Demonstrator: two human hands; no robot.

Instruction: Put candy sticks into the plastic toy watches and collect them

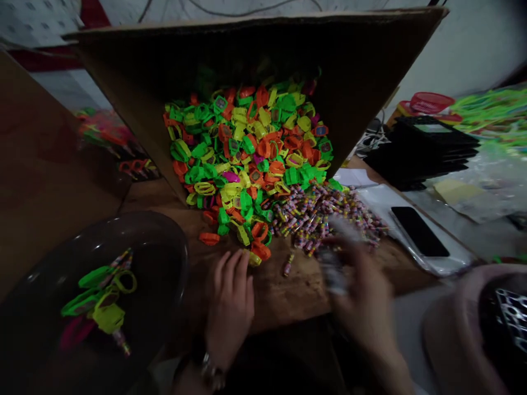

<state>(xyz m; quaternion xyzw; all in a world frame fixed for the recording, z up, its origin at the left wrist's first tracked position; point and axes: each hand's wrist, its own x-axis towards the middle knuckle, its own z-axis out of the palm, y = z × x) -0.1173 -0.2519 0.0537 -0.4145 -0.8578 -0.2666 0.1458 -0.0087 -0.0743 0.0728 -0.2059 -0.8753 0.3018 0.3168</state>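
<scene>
Head view: left hand lies back-up at the near edge of a loose heap of plastic toy watches in neon green, yellow and orange. Its fingers are extended, side by side and holding nothing visible, fingertips just beside a yellow watch. Right hand is raised at the near side of a pile of small wrapped candy rolls in pink, yellow and purple. Motion blur here: a greyish, translucent-looking item shows at its fingers, probably plastic film; cannot tell whether the fingers grip it or how wide they stand.

Watches spill from a large brown cardboard box, lying with its opening toward the wearer, onto a brown wooden tabletop. Candy pile adjoins the heap's right side. One single candy roll lies apart, between the two hands.

At left, a dark, glossy round basin contains green and yellow watches, a magenta piece and several candy rolls. At right, a black smartphone rests on white plastic-covered material; beyond it stands a stack of black flat trays.
</scene>
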